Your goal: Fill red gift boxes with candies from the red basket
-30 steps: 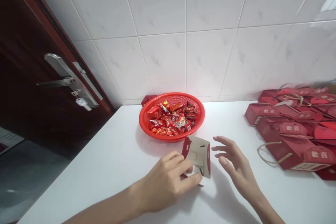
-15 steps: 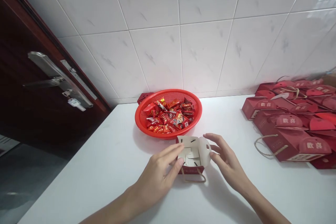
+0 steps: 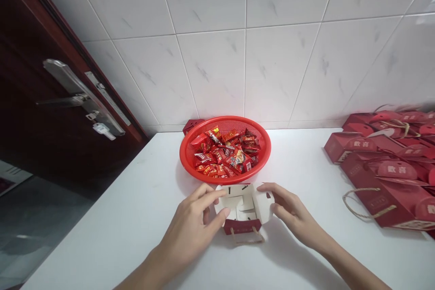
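A small red paper gift box [image 3: 243, 226] with a white inside stands on the table in front of me, its top flaps spread apart. A twine handle hangs at its near side. My left hand [image 3: 193, 217] has its thumb and fingers around the left flap, while my right hand [image 3: 294, 215] holds the rounded right flap at its edge. Inside the box I see only folded white bottom panels and dark twine ends. Just behind it sits a red plastic basket [image 3: 184, 158] of wrapped candies [image 3: 227, 154].
Several folded red gift boxes [image 3: 370, 190] with twine handles crowd the right side of the white table [image 3: 142, 199]. Part of another red box [image 3: 192, 124] shows behind the basket. A tiled wall [image 3: 210, 72] borders the back, and a dark door [image 3: 30, 86] with keys is at left.
The left flap has swung outward under my left hand, and the right flap lies lower. The box sits slightly nearer. My view has shifted slightly left.
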`<state>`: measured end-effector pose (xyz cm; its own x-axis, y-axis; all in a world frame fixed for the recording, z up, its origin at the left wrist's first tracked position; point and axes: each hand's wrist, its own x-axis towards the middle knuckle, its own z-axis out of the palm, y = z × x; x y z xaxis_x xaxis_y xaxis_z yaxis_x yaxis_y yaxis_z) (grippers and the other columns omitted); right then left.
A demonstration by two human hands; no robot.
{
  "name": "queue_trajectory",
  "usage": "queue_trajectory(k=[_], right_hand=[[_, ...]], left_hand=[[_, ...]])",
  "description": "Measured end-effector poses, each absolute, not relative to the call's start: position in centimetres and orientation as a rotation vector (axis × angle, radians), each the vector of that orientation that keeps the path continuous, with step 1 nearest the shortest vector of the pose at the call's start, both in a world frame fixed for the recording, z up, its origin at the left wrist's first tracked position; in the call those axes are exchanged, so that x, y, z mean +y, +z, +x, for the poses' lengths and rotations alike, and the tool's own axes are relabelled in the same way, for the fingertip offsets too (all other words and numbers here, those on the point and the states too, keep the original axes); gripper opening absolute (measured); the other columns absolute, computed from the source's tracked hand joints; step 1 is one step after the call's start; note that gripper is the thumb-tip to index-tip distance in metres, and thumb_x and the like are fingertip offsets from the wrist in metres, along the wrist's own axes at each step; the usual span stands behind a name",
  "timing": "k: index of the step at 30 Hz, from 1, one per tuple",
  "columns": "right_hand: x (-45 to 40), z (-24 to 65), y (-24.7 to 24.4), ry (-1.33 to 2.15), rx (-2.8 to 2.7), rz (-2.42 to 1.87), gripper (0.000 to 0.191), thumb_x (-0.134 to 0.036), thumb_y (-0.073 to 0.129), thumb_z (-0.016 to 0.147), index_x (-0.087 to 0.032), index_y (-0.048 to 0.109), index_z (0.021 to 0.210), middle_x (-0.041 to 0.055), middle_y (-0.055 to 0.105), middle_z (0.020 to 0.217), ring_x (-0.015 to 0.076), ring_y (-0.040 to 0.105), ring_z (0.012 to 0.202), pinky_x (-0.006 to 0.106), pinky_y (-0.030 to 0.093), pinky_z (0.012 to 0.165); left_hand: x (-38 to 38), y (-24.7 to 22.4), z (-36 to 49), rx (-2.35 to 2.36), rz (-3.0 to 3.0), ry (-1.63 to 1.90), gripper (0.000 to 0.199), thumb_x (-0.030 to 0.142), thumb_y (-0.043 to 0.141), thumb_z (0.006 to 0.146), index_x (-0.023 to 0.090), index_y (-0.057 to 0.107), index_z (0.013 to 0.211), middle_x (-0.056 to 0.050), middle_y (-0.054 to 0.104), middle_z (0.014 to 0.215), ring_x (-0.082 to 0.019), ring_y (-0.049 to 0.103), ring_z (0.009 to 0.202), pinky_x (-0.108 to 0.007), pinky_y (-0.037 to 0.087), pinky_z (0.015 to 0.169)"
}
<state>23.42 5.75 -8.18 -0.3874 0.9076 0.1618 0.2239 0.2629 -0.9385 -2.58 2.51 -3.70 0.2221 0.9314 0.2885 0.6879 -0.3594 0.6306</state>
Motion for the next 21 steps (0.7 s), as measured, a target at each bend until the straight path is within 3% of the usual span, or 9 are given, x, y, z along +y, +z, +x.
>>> queue_trajectory(k=[6, 11, 15, 18, 21], right_hand=[[7.6, 23.0, -6.5, 1.061, -1.921, -0.881, 0.024, -0.035, 0.057, 0.094, -0.028, 0.071, 0.112, 0.0087, 0.068, 0.124, 0.0273, 0.064, 0.116, 0.043, 0.053, 0.097], [10.3, 22.7, -3.3, 0.906, -1.979, -0.847, 0.017, -0.036, 0.061, 0.095, -0.027, 0.073, 0.102, 0.0075, 0.072, 0.115, 0.0251, 0.067, 0.109, 0.042, 0.053, 0.096], [15.4, 21.5, -1.5, 0.848, -1.916, -0.838, 0.018, -0.037, 0.062, 0.092, -0.023, 0.074, 0.093, 0.0064, 0.075, 0.103, 0.0249, 0.069, 0.101, 0.040, 0.055, 0.089], [20.1, 19.7, -1.5, 0.983, -1.852, -0.906, 0.017, -0.034, 0.065, 0.087, -0.020, 0.073, 0.092, 0.0062, 0.075, 0.097, 0.0214, 0.070, 0.085, 0.037, 0.056, 0.080], [23.6, 17.9, -2.4, 1.013, -1.814, -0.990, 0.010, -0.023, 0.064, 0.081, -0.018, 0.071, 0.086, 0.0053, 0.074, 0.092, 0.0194, 0.068, 0.083, 0.034, 0.054, 0.079]], left_hand=[[3.3, -1.7, -3.6, 1.156, 2.107, 0.870, 0.019, 0.026, 0.063, 0.094, 0.023, 0.074, 0.108, -0.003, 0.070, 0.092, -0.010, 0.065, 0.068, -0.022, 0.057, 0.066], [8.5, 0.7, -5.6, 1.202, 2.264, 0.957, 0.018, 0.026, 0.060, 0.095, 0.021, 0.076, 0.102, -0.004, 0.075, 0.097, -0.017, 0.069, 0.089, -0.029, 0.056, 0.083], [16.6, 0.3, -6.2, 1.379, 2.315, 0.668, 0.029, 0.030, 0.060, 0.089, 0.019, 0.074, 0.112, -0.007, 0.075, 0.110, -0.023, 0.070, 0.093, -0.035, 0.054, 0.086], [21.5, -1.3, -5.0, 1.408, 2.340, 0.347, 0.041, 0.029, 0.071, 0.077, 0.018, 0.073, 0.116, -0.010, 0.074, 0.117, -0.030, 0.068, 0.108, -0.037, 0.051, 0.091], [23.9, -2.8, -3.4, 1.350, 2.347, 0.139, 0.024, 0.023, 0.069, 0.073, 0.020, 0.076, 0.096, -0.007, 0.077, 0.102, -0.029, 0.070, 0.096, -0.032, 0.050, 0.080]])
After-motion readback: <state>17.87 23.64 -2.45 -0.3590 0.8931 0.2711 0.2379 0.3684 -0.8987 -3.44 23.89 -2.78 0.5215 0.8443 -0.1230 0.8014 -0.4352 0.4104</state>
